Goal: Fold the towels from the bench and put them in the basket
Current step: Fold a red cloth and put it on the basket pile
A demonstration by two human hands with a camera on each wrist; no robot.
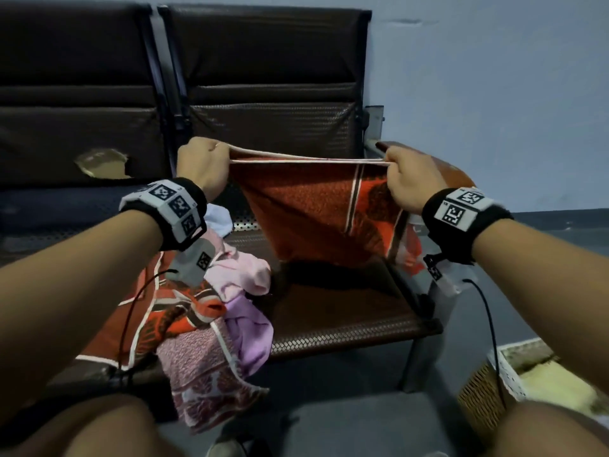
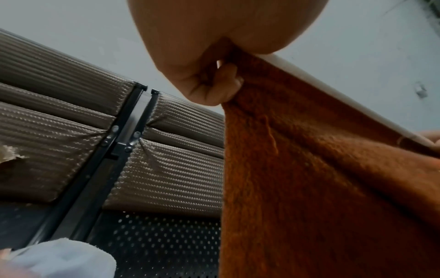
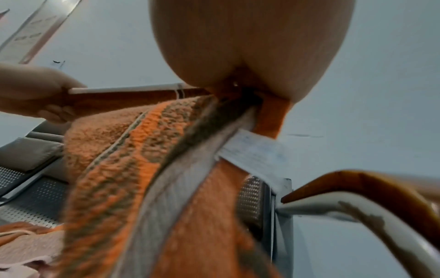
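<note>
Towel label [image 3: 252, 148], right-wrist view only

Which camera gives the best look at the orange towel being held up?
The head view: it shows the orange towel whole, stretched between the left hand and right hand above the bench. The left wrist view shows only plain orange cloth hanging from the fist; the right wrist view shows a blurred close-up of its striped border.

Brown woven bench [image 1: 346, 328], heap of towels [image 1: 211, 324] on seat

Logged: my left hand [image 1: 201, 166] and right hand [image 1: 410, 179] gripped the orange towel [image 1: 316, 206] stretched above the worktop [image 1: 346, 324]; basket [image 1: 487, 387] lower right.
</note>
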